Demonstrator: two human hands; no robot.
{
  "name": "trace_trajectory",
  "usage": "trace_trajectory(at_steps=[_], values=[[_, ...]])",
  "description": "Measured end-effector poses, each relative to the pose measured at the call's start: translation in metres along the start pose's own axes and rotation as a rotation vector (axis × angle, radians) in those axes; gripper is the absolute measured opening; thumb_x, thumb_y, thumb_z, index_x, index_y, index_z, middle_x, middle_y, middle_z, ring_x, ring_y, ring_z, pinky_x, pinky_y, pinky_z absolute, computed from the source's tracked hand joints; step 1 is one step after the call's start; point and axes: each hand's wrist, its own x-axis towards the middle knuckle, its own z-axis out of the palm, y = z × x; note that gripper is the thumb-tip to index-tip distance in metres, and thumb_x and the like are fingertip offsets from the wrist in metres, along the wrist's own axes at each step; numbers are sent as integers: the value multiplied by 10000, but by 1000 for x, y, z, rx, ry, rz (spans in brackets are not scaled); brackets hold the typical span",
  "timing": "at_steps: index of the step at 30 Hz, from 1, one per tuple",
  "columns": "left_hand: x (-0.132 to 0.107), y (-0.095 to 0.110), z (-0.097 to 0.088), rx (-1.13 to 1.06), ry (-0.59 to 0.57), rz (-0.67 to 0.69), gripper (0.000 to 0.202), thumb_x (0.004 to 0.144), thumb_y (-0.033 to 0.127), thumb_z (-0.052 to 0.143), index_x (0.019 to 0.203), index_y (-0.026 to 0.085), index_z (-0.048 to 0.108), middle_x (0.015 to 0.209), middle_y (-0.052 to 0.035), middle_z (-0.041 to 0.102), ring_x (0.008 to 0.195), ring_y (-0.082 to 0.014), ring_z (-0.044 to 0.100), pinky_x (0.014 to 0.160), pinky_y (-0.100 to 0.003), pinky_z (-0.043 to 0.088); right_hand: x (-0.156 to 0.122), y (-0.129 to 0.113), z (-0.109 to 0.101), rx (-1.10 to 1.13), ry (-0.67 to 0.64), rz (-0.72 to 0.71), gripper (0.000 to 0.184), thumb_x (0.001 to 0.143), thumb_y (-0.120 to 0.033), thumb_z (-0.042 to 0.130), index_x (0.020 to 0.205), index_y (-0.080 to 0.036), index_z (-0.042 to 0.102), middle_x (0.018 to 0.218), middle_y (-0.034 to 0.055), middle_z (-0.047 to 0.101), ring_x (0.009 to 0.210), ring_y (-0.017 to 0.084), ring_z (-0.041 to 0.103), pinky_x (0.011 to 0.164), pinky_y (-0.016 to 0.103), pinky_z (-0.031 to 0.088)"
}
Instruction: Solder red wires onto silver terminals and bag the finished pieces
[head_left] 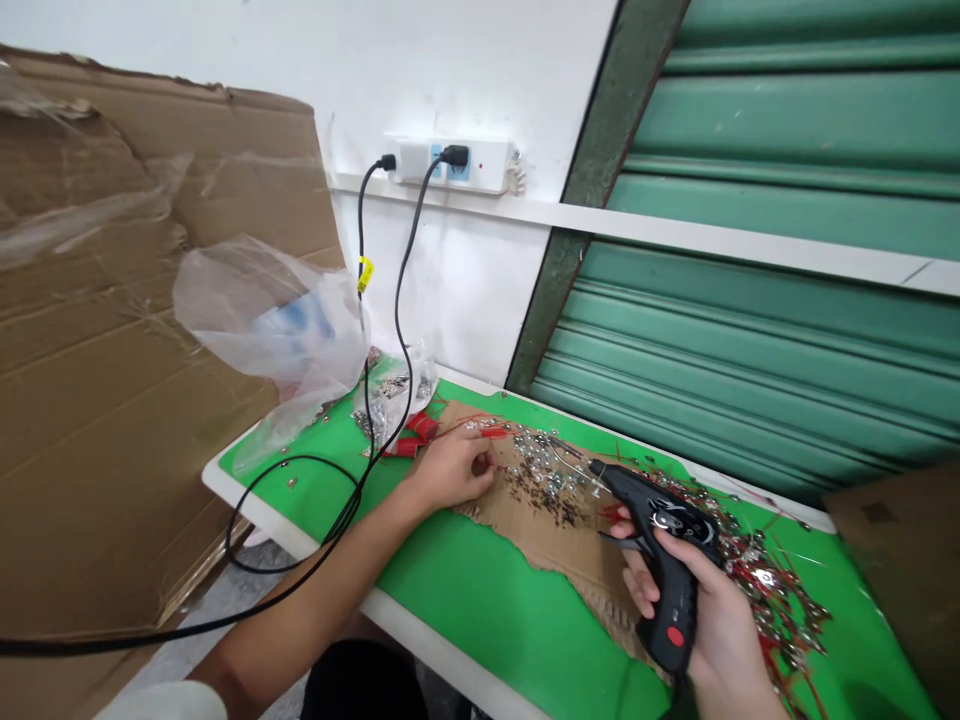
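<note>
My right hand (694, 590) grips a black glue gun (667, 545) with a red button on its handle, its nozzle pointing left over the cardboard sheet. My left hand (459, 468) rests at the sheet's left part, thumb and fingers curled together; whatever sits between the fingertips is too small to name. Small shiny metal parts (551, 465) and darker bits (544, 500) lie between the two hands on the cardboard (517, 530). Thin red strands (495, 433) lie just beyond my left fingertips.
The green tabletop (472, 590) has a white edge. Red-stranded metal pieces (787, 600) pile at right. Red rolls (409, 440) and a clear bag of parts (394, 395) stand at left. Black cables (401, 300) drop from a wall socket (450, 165) across my left arm. A large carton (112, 350) stands left.
</note>
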Motion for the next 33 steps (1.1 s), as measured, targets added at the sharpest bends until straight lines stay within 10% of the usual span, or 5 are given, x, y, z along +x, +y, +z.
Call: trace_trajectory(at_steps=[13, 19, 25, 33], values=[[0, 7, -5, -111, -17, 86, 108, 852, 261, 608, 842, 201, 698, 913, -39, 677, 894, -164, 607, 810, -269, 459, 0, -8, -15, 68, -42, -206, 322, 625, -305, 782, 901, -143, 741, 784, 104, 696, 387, 82, 409, 311, 207, 390], [20, 78, 18, -189, -203, 289, 72, 816, 254, 644, 856, 247, 704, 797, 35, 694, 750, -102, 626, 681, -211, 434, -18, -25, -25, 168, -67, -311, 373, 673, -281, 756, 1021, -160, 693, 794, 56, 627, 430, 72, 396, 361, 190, 448], [53, 149, 52, -182, -282, 170, 295, 860, 440, 594, 1078, 252, 657, 903, -16, 740, 829, -194, 683, 679, -280, 502, -25, -30, -36, 272, -30, -343, 338, 694, -233, 731, 1023, -188, 668, 800, 23, 566, 476, 89, 400, 397, 214, 488], [42, 62, 9, -66, -121, 168, 218, 879, 237, 526, 1017, 230, 695, 980, -39, 703, 958, -168, 640, 836, -248, 503, -27, -28, -15, 188, -13, -327, 305, 732, -266, 707, 1027, -189, 691, 828, 45, 591, 467, 93, 384, 379, 216, 469]])
